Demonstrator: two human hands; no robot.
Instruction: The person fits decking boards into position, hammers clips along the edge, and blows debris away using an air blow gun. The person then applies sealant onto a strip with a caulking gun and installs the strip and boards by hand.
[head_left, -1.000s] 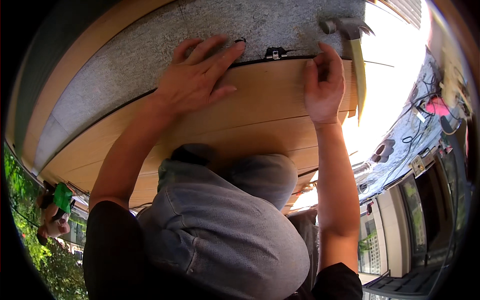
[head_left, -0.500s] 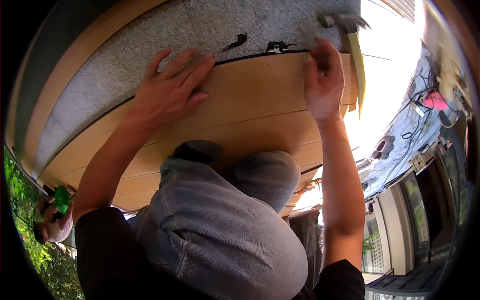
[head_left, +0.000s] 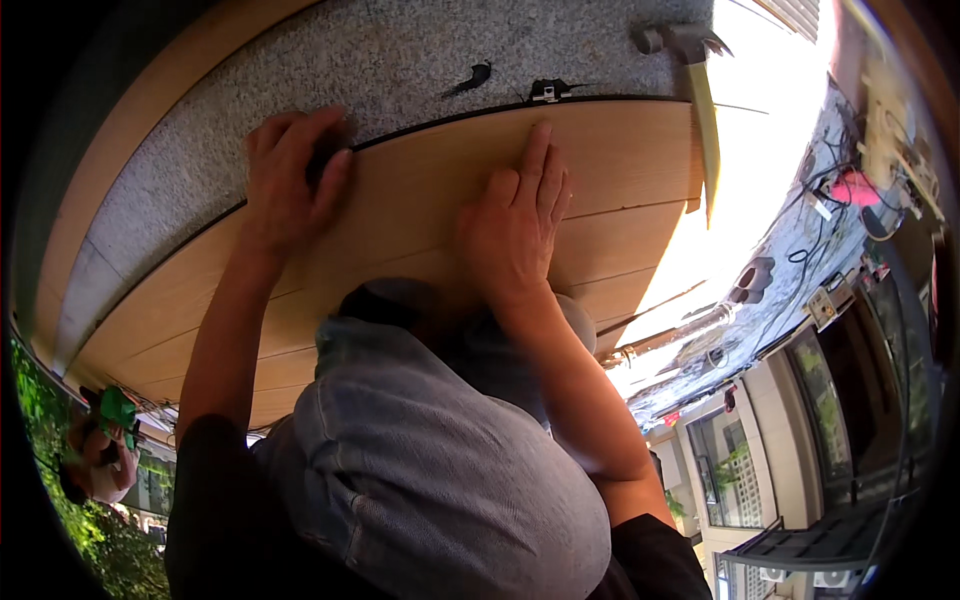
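Observation:
Light-brown wooden planks (head_left: 620,150) lie side by side, forming a board surface under me. My left hand (head_left: 290,180) is at the far edge of the outermost plank, left of the middle. Its fingers bend over that edge toward the grey stone floor, and the thumb stands apart from them; the hand is slightly blurred. Flat on the same plank, my right hand (head_left: 515,220) has its fingers stretched toward the far edge. Just beyond its fingertips a small metal clip (head_left: 548,93) sits against the plank's edge. Neither hand holds anything.
A claw hammer (head_left: 703,110) with a yellow handle lies by the plank's right end. Rough grey stone floor (head_left: 380,60) borders the far edge, with a dark scrap (head_left: 478,76) on it. Cables (head_left: 815,235) lie at the right. Another person (head_left: 100,465) is at the lower left.
My right hand has moved left from the plank's right end and now lies flat. My left hand has slid left along the edge, its fingers more bent. The view has shifted slightly.

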